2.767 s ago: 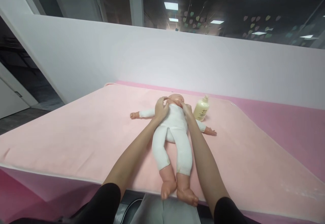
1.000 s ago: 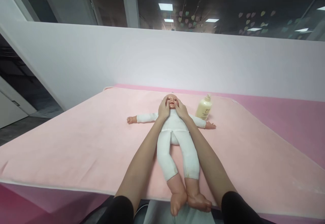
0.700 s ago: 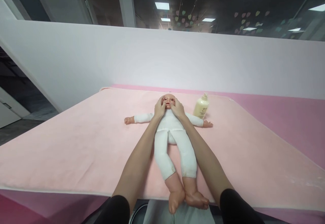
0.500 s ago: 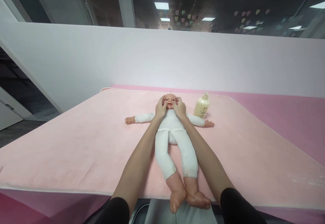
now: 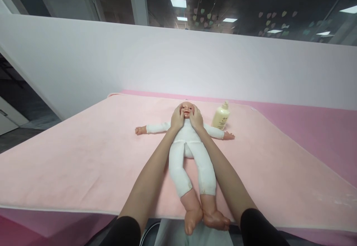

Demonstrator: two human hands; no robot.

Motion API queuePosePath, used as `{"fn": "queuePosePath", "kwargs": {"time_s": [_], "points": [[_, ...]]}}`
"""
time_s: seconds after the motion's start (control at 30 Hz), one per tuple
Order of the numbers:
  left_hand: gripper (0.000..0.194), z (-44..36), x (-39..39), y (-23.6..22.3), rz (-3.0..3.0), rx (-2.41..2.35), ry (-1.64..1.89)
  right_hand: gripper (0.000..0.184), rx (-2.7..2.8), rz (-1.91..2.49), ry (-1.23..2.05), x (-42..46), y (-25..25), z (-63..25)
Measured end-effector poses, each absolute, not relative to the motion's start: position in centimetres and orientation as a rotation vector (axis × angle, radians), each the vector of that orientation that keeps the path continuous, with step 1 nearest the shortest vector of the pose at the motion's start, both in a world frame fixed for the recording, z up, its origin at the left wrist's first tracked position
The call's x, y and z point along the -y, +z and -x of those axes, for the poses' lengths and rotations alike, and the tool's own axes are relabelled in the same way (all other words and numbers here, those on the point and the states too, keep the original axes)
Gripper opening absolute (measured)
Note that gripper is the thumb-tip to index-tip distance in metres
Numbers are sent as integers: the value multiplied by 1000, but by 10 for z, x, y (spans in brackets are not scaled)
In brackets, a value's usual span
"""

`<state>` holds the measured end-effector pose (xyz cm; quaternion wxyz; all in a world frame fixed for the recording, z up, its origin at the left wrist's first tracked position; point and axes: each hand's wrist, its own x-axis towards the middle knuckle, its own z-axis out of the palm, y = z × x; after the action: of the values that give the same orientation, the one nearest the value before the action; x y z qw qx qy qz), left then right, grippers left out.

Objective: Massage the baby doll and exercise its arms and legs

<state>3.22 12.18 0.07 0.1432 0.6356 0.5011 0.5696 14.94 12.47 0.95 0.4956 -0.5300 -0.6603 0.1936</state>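
A baby doll point(image 5: 187, 131) in a white cloth body lies on its back, head away from me and feet over the near edge. My left hand point(image 5: 177, 118) is cupped round the left side of its head, thumb on the cheek. Against the other side of the head, my right hand point(image 5: 196, 119) is curved in the same way, its thumb also at the cheek. Most of my fingertips are hidden beside the head. The doll's arms stretch out to both sides.
A pale yellow pump bottle point(image 5: 221, 116) stands behind the doll's arm on the right. A pink towel point(image 5: 83, 157) covers the table. Beyond it rises a white partition point(image 5: 178, 60), with dark glass point(image 5: 245, 0) above.
My fingers have slid from the upper face outward to the sides of the doll's head, and the thumbs have shifted slightly on the cheeks. The view has tilted a little.
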Motion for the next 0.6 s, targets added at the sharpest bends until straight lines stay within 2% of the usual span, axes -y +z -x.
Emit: {"fn": "queuePosePath", "kwargs": {"time_s": [0.13, 0.33, 0.6], "points": [[39, -33, -120, 1, -1911, -1412, 1633, 50, 1567, 1189, 575, -143, 9, -154], [37, -36, -119, -3, -1952, -1471, 1596, 49, 1398, 1025, 946, -179, 4, -158], [51, -40, -110, 7, -1905, -1621, 1589, 49, 1362, 938, 960, -177, -3, -166]]}}
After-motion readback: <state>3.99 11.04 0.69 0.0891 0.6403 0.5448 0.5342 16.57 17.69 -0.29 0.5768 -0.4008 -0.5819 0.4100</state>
